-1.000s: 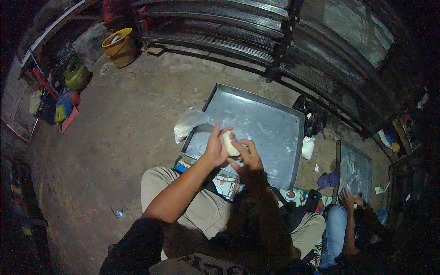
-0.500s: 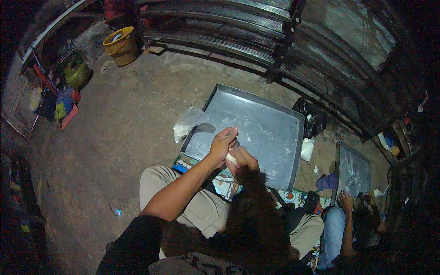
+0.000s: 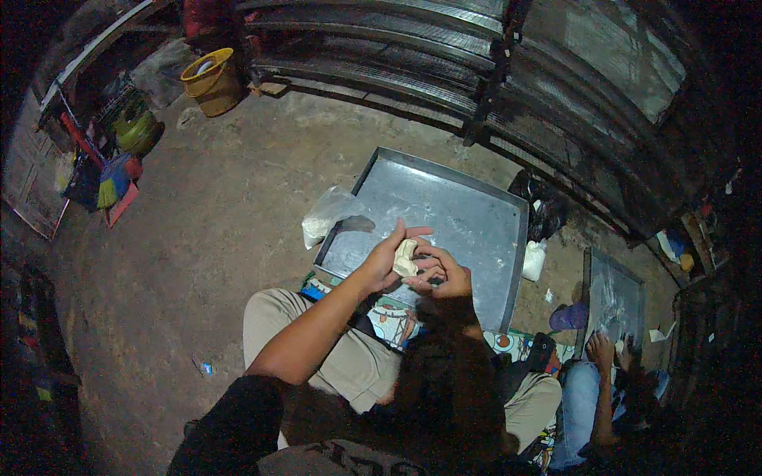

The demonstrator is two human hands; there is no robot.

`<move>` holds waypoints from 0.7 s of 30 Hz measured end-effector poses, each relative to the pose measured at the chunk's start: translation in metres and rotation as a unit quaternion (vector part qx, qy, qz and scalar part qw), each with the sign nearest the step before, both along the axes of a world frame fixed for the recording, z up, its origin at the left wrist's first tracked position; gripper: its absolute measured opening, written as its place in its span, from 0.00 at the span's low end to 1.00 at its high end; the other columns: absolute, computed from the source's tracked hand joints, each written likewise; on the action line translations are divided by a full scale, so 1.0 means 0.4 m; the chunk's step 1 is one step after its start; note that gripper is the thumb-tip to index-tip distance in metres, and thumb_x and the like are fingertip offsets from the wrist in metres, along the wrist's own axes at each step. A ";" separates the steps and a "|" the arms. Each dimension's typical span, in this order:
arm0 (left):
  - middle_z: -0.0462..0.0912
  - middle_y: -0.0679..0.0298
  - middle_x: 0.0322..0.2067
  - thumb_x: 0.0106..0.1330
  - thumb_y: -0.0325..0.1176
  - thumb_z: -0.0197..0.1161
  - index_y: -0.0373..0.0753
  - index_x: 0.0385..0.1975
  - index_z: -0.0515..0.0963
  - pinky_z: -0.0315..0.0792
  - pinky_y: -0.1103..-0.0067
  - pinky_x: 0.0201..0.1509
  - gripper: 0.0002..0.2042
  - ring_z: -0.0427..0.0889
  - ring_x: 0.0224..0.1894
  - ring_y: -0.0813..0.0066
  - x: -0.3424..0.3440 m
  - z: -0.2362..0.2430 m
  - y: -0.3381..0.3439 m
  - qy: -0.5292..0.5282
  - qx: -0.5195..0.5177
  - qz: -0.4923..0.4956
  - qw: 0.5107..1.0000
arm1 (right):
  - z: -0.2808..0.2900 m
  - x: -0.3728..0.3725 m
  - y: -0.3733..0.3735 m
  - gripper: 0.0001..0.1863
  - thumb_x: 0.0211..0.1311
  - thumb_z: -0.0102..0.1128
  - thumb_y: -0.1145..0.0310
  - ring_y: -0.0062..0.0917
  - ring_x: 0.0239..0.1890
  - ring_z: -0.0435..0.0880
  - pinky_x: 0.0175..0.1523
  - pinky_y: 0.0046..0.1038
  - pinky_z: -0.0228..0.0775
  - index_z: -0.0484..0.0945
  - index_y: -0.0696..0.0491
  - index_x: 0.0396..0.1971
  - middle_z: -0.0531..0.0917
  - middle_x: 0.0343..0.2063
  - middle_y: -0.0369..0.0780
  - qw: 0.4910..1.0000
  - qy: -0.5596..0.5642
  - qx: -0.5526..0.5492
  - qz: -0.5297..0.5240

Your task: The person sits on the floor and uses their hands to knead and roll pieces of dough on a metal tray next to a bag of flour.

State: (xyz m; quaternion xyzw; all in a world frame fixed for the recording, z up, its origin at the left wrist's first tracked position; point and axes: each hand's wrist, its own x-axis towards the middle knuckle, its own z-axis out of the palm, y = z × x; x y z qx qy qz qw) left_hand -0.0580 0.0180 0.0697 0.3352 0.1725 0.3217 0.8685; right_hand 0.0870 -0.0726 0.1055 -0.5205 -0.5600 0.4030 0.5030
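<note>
A pale, folded piece of dough (image 3: 405, 259) lies between my two hands, above the near side of a shallow metal tray (image 3: 444, 206). My left hand (image 3: 382, 258) cradles it from the left, with the thumb pointing away from me and the fingers partly hidden behind the dough. From the right, the curled fingers of my right hand (image 3: 446, 275) pinch at its edge. White powdery smears mark the tray floor. Against the tray's left rim leans a clear plastic bag (image 3: 321, 222) with whitish contents.
Beyond the tray's right side are a black plastic bag (image 3: 544, 208) and a white bag (image 3: 533, 260). At right, another person's hand (image 3: 601, 347) is by a second tray (image 3: 617, 293). A yellow bucket (image 3: 214, 83) and wire-mesh racks (image 3: 381, 59) stand farther back.
My hands have spread apart from a tight clasp, and the dough between them now shows much more. My right hand has shifted slightly right. The other person's hands have moved a little.
</note>
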 end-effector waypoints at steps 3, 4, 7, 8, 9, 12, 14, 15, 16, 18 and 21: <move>0.76 0.54 0.53 0.72 0.59 0.37 0.36 0.63 0.64 0.73 0.69 0.58 0.33 0.78 0.53 0.64 0.023 0.007 -0.028 0.003 0.045 0.028 0.999 | -0.021 0.012 0.005 0.33 0.40 0.81 0.69 0.18 0.29 0.81 0.38 0.21 0.74 0.74 0.55 0.50 0.83 0.34 0.38 0.998 0.060 -0.037 0.007; 0.76 0.54 0.54 0.73 0.59 0.37 0.35 0.63 0.63 0.73 0.69 0.58 0.32 0.77 0.54 0.64 0.031 0.010 -0.029 -0.003 0.055 0.043 0.998 | -0.035 0.007 0.005 0.35 0.40 0.81 0.68 0.19 0.35 0.82 0.40 0.22 0.75 0.72 0.55 0.51 0.82 0.38 0.38 0.996 0.086 -0.027 -0.012; 0.73 0.53 0.58 0.75 0.55 0.36 0.31 0.63 0.62 0.69 0.71 0.62 0.32 0.74 0.58 0.65 0.037 0.018 -0.039 0.021 0.101 0.067 0.992 | -0.054 0.005 0.008 0.37 0.41 0.80 0.68 0.21 0.41 0.81 0.42 0.24 0.76 0.70 0.56 0.54 0.80 0.40 0.38 0.987 0.156 -0.026 -0.035; 0.72 0.53 0.59 0.75 0.54 0.36 0.31 0.63 0.62 0.69 0.71 0.62 0.31 0.74 0.58 0.66 0.034 0.019 -0.041 0.040 0.133 0.070 0.988 | -0.061 0.006 0.010 0.38 0.42 0.80 0.67 0.22 0.42 0.81 0.43 0.25 0.76 0.70 0.56 0.55 0.81 0.41 0.38 0.986 0.156 -0.041 -0.033; 0.72 0.52 0.59 0.75 0.54 0.36 0.30 0.63 0.62 0.69 0.72 0.62 0.31 0.73 0.58 0.66 0.032 0.021 -0.043 0.058 0.164 0.072 0.982 | -0.070 0.010 0.011 0.38 0.43 0.80 0.67 0.22 0.44 0.80 0.44 0.26 0.76 0.69 0.56 0.55 0.81 0.41 0.39 0.986 0.156 -0.056 -0.031; 0.70 0.56 0.61 0.75 0.56 0.31 0.32 0.66 0.60 0.69 0.75 0.60 0.33 0.75 0.55 0.70 0.035 0.025 -0.050 0.047 0.197 0.046 0.978 | -0.104 0.025 0.020 0.36 0.47 0.76 0.69 0.24 0.46 0.80 0.47 0.27 0.76 0.68 0.58 0.56 0.80 0.44 0.40 0.985 0.162 -0.059 0.012; 0.70 0.59 0.62 0.73 0.61 0.26 0.35 0.68 0.58 0.70 0.77 0.58 0.37 0.76 0.52 0.72 0.033 0.018 -0.056 0.040 0.181 0.016 0.983 | -0.093 0.018 0.020 0.33 0.49 0.75 0.68 0.23 0.45 0.81 0.48 0.26 0.75 0.70 0.61 0.55 0.80 0.45 0.41 0.988 0.139 -0.059 0.031; 0.70 0.58 0.63 0.72 0.62 0.26 0.35 0.68 0.57 0.70 0.77 0.58 0.38 0.76 0.52 0.72 0.031 0.015 -0.060 0.041 0.187 0.017 0.981 | -0.087 0.016 0.015 0.33 0.50 0.74 0.67 0.23 0.45 0.81 0.48 0.26 0.75 0.71 0.61 0.55 0.81 0.44 0.41 0.988 0.128 -0.080 0.028; 0.69 0.58 0.63 0.71 0.64 0.25 0.36 0.69 0.56 0.70 0.77 0.58 0.39 0.76 0.52 0.72 0.031 0.024 -0.065 0.042 0.194 0.017 0.980 | -0.084 0.017 0.010 0.32 0.50 0.74 0.66 0.22 0.44 0.81 0.48 0.26 0.74 0.71 0.61 0.55 0.81 0.43 0.41 0.988 0.118 -0.098 0.025; 0.69 0.58 0.63 0.67 0.68 0.25 0.37 0.71 0.51 0.70 0.77 0.59 0.43 0.75 0.54 0.70 0.038 0.011 -0.064 0.041 0.206 0.011 0.978 | -0.086 0.019 0.007 0.27 0.53 0.73 0.64 0.21 0.43 0.80 0.48 0.24 0.73 0.74 0.62 0.50 0.82 0.39 0.40 0.990 0.096 -0.104 0.009; 0.70 0.55 0.62 0.66 0.69 0.27 0.37 0.71 0.48 0.64 0.73 0.65 0.44 0.70 0.62 0.65 0.043 0.001 -0.062 0.049 0.227 0.000 0.973 | -0.102 0.012 0.007 0.22 0.56 0.70 0.64 0.21 0.40 0.80 0.47 0.24 0.73 0.76 0.61 0.45 0.82 0.37 0.39 0.995 0.073 -0.066 -0.021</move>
